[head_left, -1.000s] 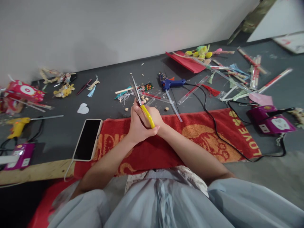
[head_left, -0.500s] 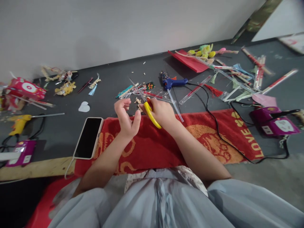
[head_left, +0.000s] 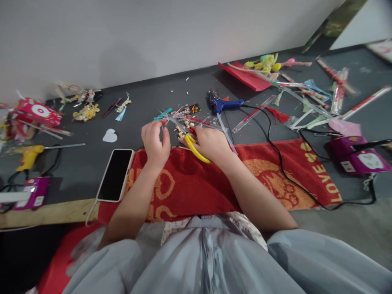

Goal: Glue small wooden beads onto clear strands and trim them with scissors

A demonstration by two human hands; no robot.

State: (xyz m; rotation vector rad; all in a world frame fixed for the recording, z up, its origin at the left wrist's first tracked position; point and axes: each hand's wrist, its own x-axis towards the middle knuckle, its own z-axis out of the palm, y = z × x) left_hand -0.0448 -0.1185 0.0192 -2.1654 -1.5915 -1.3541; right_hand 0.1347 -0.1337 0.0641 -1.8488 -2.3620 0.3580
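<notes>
My right hand (head_left: 212, 143) is closed around the yellow-handled scissors (head_left: 197, 152). Their blades reach up and left to the fingertips of my left hand (head_left: 155, 143). Those fingers are pinched together on what looks like thin white string, close to the blade tips. Beyond my hands lies a bundle of white strings (head_left: 181, 116) with a teal stick-like piece (head_left: 165, 113). Several small beige pieces (head_left: 180, 131) are scattered between my hands. Both wrists are over a red towel (head_left: 196, 192) with orange patterns.
A blue glue gun (head_left: 228, 104) lies ahead to the right, its black cord crossing the towel. A phone (head_left: 115, 175) and a white paper heart (head_left: 110, 135) are at left, with a yellow glue gun (head_left: 30, 156) farther out. Wrapped sticks and a red sheet (head_left: 245, 77) cover the right side.
My left hand has moved slightly left and up, its spread fingers closing into a pinch at the scissor tips. The scissors stay in my right hand, blades tilted lower to the left.
</notes>
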